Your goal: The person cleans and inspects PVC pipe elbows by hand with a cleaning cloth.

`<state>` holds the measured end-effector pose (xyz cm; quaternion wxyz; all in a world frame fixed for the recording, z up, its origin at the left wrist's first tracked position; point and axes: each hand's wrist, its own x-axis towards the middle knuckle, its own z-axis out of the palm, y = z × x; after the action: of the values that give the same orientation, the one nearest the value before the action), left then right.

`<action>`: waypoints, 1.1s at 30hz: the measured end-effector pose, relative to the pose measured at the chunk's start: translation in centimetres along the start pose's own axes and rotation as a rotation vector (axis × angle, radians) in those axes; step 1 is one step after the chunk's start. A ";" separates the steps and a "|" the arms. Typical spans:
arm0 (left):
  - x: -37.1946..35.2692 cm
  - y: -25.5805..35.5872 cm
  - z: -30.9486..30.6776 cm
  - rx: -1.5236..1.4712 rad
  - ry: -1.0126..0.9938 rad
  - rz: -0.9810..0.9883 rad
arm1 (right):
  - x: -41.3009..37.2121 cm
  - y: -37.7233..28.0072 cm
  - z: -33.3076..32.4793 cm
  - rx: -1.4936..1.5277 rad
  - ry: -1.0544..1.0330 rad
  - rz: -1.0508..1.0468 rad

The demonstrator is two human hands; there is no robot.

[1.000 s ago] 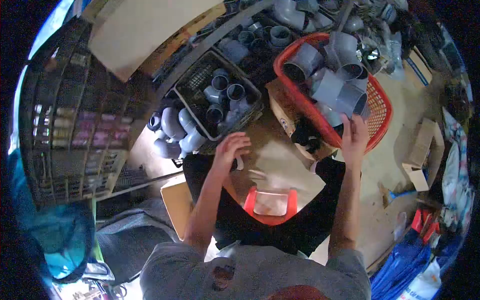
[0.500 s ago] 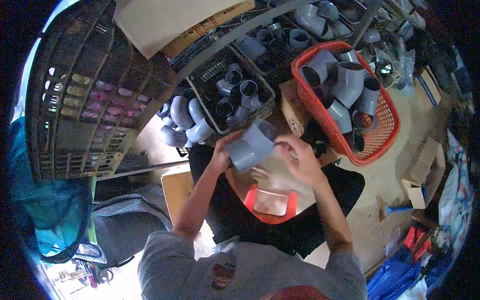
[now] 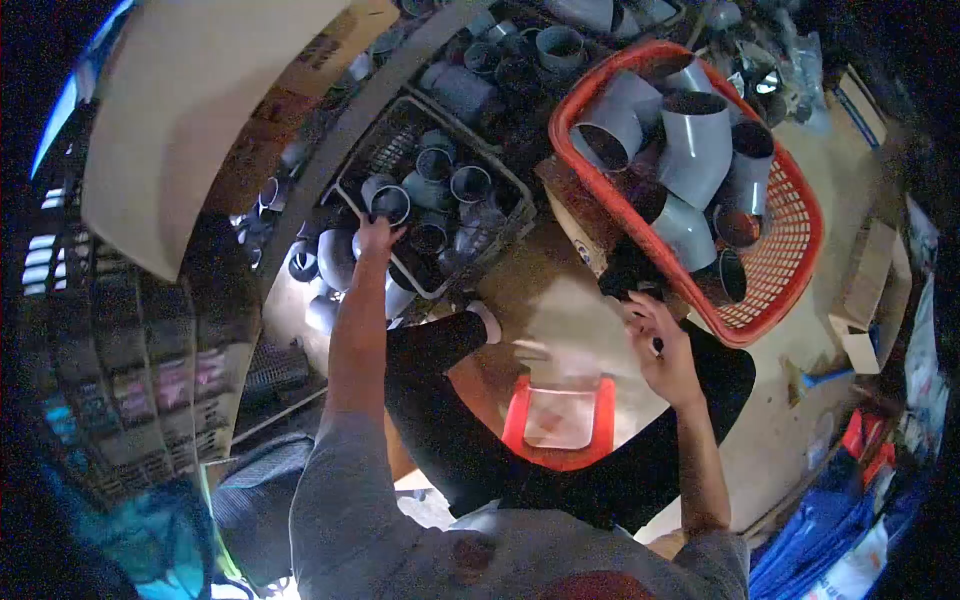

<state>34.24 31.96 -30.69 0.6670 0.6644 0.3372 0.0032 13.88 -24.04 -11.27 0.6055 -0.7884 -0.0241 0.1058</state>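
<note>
My left hand [image 3: 376, 238] reaches into the dark plastic crate [image 3: 520, 205], its fingers at the near rim of an upright grey pipe fitting [image 3: 390, 207]. Other grey fittings stand beside it. My right hand [image 3: 662, 350] is raised over my knee, below the red basket [image 3: 807, 215], with its fingers curled around a small dark thing that I cannot make out. In the basket lie several larger grey elbow fittings [image 3: 693, 150].
A red plastic stool [image 3: 562, 458] shows between my legs. Cardboard [image 3: 200, 110] and a stacked dark crate [image 3: 140, 350] are at the left. More fittings [image 3: 560, 47] lie behind the crate. An open carton [image 3: 865, 300] stands at the right.
The grey fitting held between both hands has moved up and left into the dark crate with my left hand. My right hand has left it and moved right and down. The view has shifted.
</note>
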 end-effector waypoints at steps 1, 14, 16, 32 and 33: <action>-0.9 0.8 1.1 0.243 0.133 -0.109 | -0.4 0.2 -0.1 -0.015 -0.026 0.027; -13.3 -1.4 2.5 0.524 -0.184 0.104 | 7.8 -3.3 -7.8 -0.005 0.693 -0.217; -19.2 0.8 4.3 0.493 -0.298 0.214 | 9.4 -5.6 -9.2 -0.098 0.671 -0.075; -38.9 3.4 13.4 -0.002 -0.620 0.213 | 16.4 -4.1 -9.6 -0.639 0.748 -0.326; -38.9 4.4 13.2 0.002 -0.613 0.219 | 15.3 -4.9 -9.1 -0.630 0.747 -0.331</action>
<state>12.17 3.20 -10.90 0.7324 0.6675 0.0470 -0.1258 31.04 -28.87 -6.42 0.3145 -0.9021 0.0388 -0.2928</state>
